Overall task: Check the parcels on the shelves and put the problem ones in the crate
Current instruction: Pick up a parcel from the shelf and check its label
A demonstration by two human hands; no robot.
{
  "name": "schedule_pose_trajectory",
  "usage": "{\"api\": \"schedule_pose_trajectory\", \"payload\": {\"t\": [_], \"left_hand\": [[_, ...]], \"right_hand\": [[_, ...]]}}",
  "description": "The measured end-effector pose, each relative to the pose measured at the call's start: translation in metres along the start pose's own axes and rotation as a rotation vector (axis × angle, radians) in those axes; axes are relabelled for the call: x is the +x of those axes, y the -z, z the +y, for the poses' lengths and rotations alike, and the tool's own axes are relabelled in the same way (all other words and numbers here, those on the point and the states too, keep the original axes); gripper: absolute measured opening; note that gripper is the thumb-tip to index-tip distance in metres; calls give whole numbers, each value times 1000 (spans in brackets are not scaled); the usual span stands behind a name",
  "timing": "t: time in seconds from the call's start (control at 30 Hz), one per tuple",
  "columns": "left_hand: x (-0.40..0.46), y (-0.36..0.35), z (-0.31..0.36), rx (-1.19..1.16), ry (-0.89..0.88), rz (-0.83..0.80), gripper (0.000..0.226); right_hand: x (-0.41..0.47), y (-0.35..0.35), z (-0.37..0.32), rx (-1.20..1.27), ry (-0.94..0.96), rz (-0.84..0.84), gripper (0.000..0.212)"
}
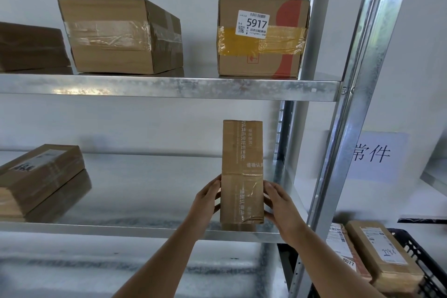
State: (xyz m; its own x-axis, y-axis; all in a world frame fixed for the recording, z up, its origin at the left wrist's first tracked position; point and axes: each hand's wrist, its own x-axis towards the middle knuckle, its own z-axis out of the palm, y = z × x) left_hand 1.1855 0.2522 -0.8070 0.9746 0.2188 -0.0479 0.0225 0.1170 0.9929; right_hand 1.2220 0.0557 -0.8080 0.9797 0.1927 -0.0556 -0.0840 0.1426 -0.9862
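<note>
A tall narrow cardboard parcel (242, 169) stands upright on the middle shelf (145, 231), wrapped in clear printed tape. My left hand (208, 197) grips its lower left side and my right hand (278, 203) grips its lower right side. On the upper shelf (169, 87) stand a plain taped box (121, 36), a box labelled 5917 (262, 36) with yellow tape, and a darker parcel (29, 47) at the far left. A black crate (416, 251) at the lower right holds two labelled parcels (382, 256).
Two flat parcels (38, 176) are stacked at the left of the middle shelf. A metal upright post (348, 113) bounds the shelves on the right. A paper sign (375, 155) hangs on the wall above the crate.
</note>
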Motion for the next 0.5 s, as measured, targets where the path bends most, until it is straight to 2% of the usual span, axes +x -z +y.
{"api": "schedule_pose_trajectory", "payload": {"t": [0.17,0.37,0.5], "left_hand": [[-3,-1,6,37,-18,-18,38],[6,6,13,-54,30,8,35],[10,2,24,-6,21,42,37]], "right_hand": [[-1,-5,-13,-61,3,-34,38],[5,-10,-29,-79,-26,5,44],[8,-12,-33,-123,-34,27,43]]}}
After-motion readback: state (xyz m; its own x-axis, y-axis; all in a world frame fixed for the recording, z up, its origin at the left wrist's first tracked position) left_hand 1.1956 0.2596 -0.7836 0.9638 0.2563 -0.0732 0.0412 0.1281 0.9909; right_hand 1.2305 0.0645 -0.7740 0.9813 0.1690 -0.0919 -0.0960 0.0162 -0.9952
